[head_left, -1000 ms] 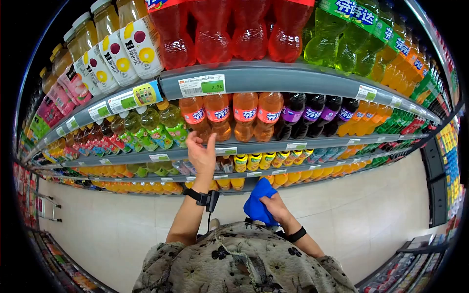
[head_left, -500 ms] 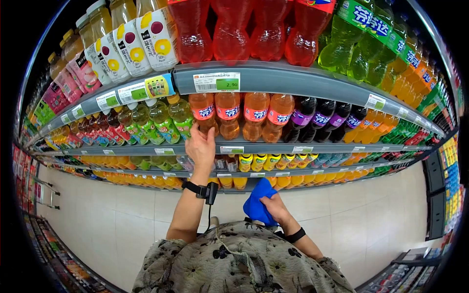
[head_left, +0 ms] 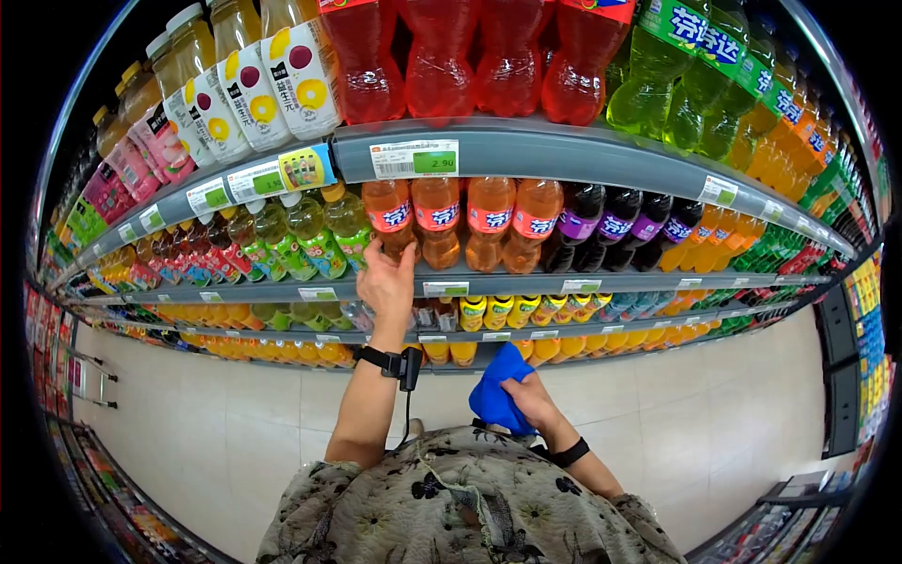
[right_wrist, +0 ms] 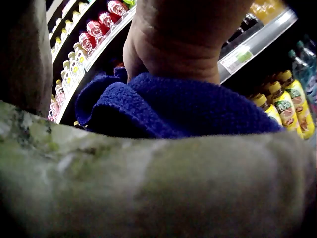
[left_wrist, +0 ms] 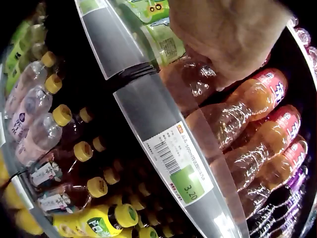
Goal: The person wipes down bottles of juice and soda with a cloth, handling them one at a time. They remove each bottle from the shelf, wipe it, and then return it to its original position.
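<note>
My left hand (head_left: 385,287) grips the lower part of the leftmost orange soda bottle (head_left: 387,205), fingers on its left side and thumb on its right. The bottle stands upright on the middle shelf, in a row with several like it. In the left wrist view the hand (left_wrist: 228,37) covers most of that bottle (left_wrist: 185,82), leaving its clear amber base visible just behind the shelf lip. Low in front of the body, my right hand (head_left: 532,397) holds a bunched blue cloth (head_left: 496,393). The right wrist view shows the cloth's (right_wrist: 188,106) fuzzy weave; the fingers are hidden.
Green-labelled bottles (head_left: 352,230) stand directly left of the gripped bottle, dark soda bottles (head_left: 615,226) farther right. Above projects a shelf edge (head_left: 564,155) bearing large red bottles (head_left: 437,66). The shelf lip (head_left: 507,285) with price tags runs beneath the hand.
My left hand has moved up to the leftmost orange soda bottle and taken hold of its lower part. The right hand keeps the blue cloth in the same place.
</note>
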Available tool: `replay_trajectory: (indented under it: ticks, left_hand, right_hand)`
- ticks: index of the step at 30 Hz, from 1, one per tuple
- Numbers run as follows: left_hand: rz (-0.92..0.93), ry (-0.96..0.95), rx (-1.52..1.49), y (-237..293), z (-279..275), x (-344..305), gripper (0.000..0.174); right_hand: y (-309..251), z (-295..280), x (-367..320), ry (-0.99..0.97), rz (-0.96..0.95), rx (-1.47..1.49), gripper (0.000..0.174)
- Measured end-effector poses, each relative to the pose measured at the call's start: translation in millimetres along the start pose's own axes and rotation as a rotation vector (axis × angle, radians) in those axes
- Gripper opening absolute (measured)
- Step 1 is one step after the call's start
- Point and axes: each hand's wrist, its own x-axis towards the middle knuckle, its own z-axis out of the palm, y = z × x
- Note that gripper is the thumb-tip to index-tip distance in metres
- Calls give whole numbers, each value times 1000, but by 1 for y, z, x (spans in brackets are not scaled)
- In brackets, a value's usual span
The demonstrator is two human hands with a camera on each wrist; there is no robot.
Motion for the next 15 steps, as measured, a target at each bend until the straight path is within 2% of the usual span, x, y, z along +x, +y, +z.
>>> replay_trajectory:
  ticks: [5,9,11,12,14,15]
  left_hand:
    - [-2,12,-31,-1,4,-3,48]
    - [-27,49,-200,2,-1,-13,42]
    - [-74,54,-392,9,-4,-22,42]
    - [32,14,-467,16,-5,-28,42]
    - [150,-217,-536,32,2,-39,51]
    - [147,-216,-535,41,4,-42,51]
  right_hand:
    - [2,-3,-2,3,8,10,23]
    - [1,-7,-5,34,-3,2,24]
    - [3,-9,-6,43,-7,12,24]
    - [4,-9,-7,45,-7,15,24]
    - [3,-10,-7,48,31,10,23]
    - [2,-10,-7,50,65,1,22]
